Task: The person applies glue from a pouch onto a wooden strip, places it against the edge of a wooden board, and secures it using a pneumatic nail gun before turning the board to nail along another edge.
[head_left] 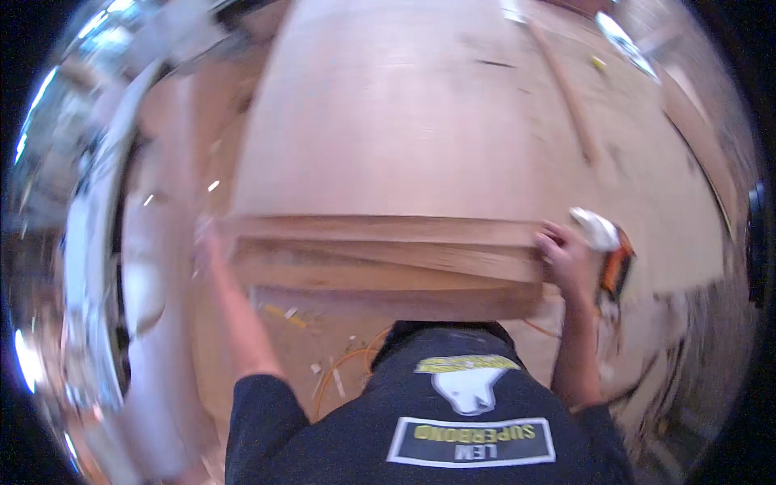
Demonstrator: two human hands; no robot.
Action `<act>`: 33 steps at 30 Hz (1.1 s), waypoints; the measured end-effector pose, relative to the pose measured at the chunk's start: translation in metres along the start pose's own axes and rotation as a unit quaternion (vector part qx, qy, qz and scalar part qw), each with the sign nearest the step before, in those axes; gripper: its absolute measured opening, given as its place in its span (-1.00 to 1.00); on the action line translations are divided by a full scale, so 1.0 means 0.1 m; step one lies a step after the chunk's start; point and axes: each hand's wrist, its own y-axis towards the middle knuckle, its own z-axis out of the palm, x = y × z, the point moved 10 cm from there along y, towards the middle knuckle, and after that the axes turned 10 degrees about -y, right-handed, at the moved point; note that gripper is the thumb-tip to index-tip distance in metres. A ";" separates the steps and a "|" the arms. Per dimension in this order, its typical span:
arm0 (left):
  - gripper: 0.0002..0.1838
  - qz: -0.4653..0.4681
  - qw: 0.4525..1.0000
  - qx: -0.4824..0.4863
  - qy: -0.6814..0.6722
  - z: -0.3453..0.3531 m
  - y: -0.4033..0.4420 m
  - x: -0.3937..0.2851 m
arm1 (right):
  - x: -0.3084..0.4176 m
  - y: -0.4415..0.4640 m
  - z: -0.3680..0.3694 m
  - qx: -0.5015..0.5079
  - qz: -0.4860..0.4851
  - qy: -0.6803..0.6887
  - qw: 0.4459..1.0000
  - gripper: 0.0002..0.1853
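A long, pale wooden panel [388,121] stretches away in front of me. At its near end lie several crosswise wooden boards [388,229], one slightly slanted, with a gap showing bare wood-coloured surface between them. My right hand [566,257] is at the right end of these boards, its fingers curled over the corner. My left hand [208,242] is at the left corner of the panel; motion smears its fingers, so I cannot see its grip. Just right of my right hand lies an orange and black power tool [616,267] with a whitish part.
An orange hose [343,364] curls below the boards, among small scraps. A narrow wooden strip [566,97] lies right of the panel. Long boards [158,323] stand along the left side. A small yellow object [598,63] sits at the far right.
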 end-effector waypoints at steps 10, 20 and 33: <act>-0.06 0.359 0.860 0.033 -0.361 -1.43 -1.08 -4.14 | -0.14 0.09 0.00 -0.035 -0.006 0.054 0.998 -0.57; 0.16 0.606 0.711 0.261 -0.242 -0.96 -2.27 -6.04 | -0.20 0.09 0.05 -0.027 -0.004 0.104 0.994 -0.58; 0.09 0.625 0.684 0.298 -0.230 -0.83 -2.29 -6.07 | -0.20 0.11 0.06 0.000 0.028 0.116 0.993 -0.58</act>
